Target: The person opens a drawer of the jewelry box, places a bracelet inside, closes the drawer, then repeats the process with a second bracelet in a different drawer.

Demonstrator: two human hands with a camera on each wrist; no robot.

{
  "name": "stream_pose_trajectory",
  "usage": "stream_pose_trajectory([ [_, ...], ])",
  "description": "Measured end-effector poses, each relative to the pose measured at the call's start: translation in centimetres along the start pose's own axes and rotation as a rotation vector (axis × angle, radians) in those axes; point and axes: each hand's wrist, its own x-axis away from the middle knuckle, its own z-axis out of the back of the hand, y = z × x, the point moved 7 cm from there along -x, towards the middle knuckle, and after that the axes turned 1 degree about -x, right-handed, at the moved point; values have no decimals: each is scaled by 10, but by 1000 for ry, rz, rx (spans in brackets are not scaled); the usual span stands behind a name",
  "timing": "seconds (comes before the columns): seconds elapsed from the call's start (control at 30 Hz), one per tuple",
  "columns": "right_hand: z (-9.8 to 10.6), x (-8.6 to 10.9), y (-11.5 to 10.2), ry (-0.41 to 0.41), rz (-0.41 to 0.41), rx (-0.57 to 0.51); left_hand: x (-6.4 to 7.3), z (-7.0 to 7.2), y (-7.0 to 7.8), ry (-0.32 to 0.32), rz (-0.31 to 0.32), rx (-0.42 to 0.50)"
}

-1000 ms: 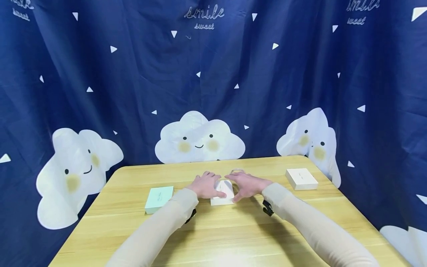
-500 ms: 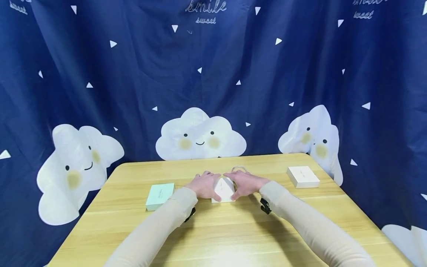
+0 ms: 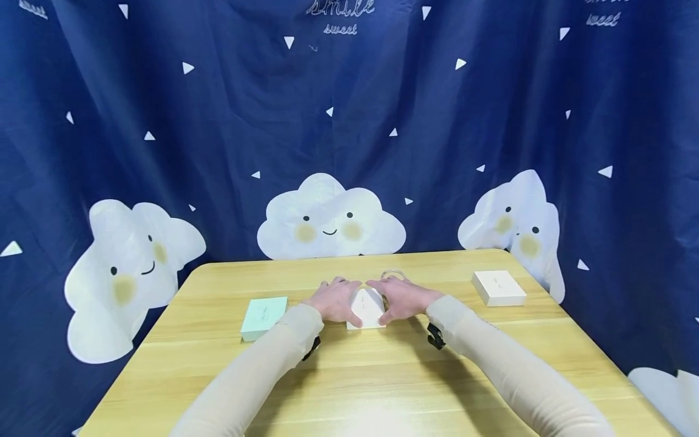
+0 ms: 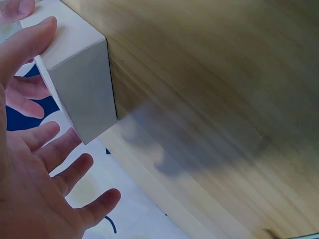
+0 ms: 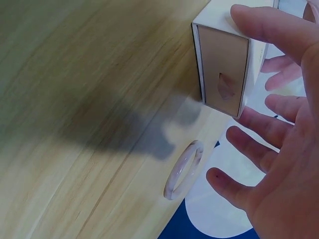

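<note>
A small white box (image 3: 367, 309) rests on the table between the two hands. My left hand (image 3: 337, 303) holds its left end, with the thumb (image 4: 35, 42) on the near face and a fingertip at the far edge. My right hand (image 3: 403, 300) holds the right end the same way, its thumb (image 5: 264, 25) on the near face. In the right wrist view, the box's end (image 5: 223, 69) shows an inset panel with a small tab. Behind the right hand, a pale marbled bangle (image 5: 183, 170) lies on the table, partly hidden in the head view.
To the left lies a mint-green box (image 3: 264, 317), close to the left sleeve. Another white box (image 3: 499, 287) sits at the table's right edge. The wooden table (image 3: 349, 376) ends at a dark blue curtain (image 3: 229, 121) printed with clouds.
Both hands have closed in slightly on the white box, and the thumbs have come against its near face. The head view has tilted down a little. The other boxes and the bangle stay put.
</note>
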Motion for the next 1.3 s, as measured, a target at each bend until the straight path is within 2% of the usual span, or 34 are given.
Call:
stream_pose_trajectory([
  [0.43, -1, -13, -12, -6, 30, 10, 9, 9, -18, -1, 33, -1],
  [0.87, -5, -28, -34, -20, 75, 6, 29, 21, -37, -17, 61, -31],
  [1.1, -12, -37, -43, -31, 74, 8, 40, 20, -48, -24, 72, -11],
  [1.3, -17, -45, -54, -29, 98, 14, 48, 20, -59, -39, 108, 7],
])
